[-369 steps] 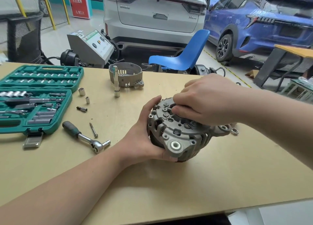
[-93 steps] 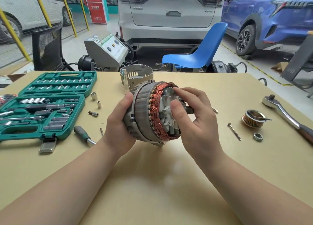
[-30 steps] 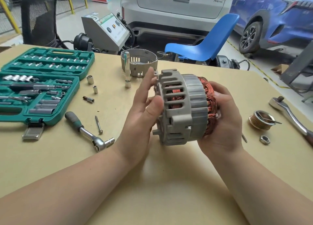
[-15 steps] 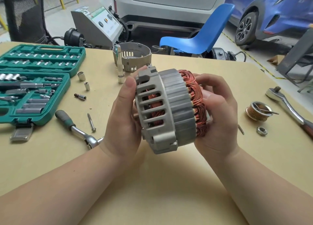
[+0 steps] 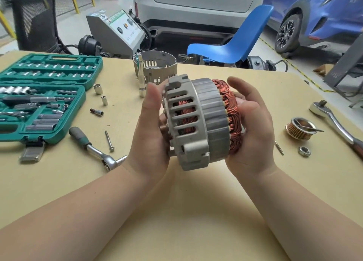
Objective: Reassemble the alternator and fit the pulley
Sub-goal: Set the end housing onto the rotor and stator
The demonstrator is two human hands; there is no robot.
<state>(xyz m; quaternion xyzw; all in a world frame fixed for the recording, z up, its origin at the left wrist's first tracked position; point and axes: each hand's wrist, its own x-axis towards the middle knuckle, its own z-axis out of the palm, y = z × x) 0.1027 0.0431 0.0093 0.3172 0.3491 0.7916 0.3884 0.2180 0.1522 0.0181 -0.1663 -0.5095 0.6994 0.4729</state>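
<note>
While both hands (image 5: 200, 127) grip alternator (image 5: 198, 123), white car (image 5: 198, 5) badge unreadable

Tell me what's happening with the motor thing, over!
Both hands, left and right, grip the alternator above the table. Copper end uncovered. Pulley and nut still loose. Nothing in the way.

1. I see the alternator (image 5: 200, 123), grey slotted housing with copper windings bared on its right, held on edge above the table.
2. The ribbed pulley (image 5: 299, 129) lies flat, well to its right.
</note>
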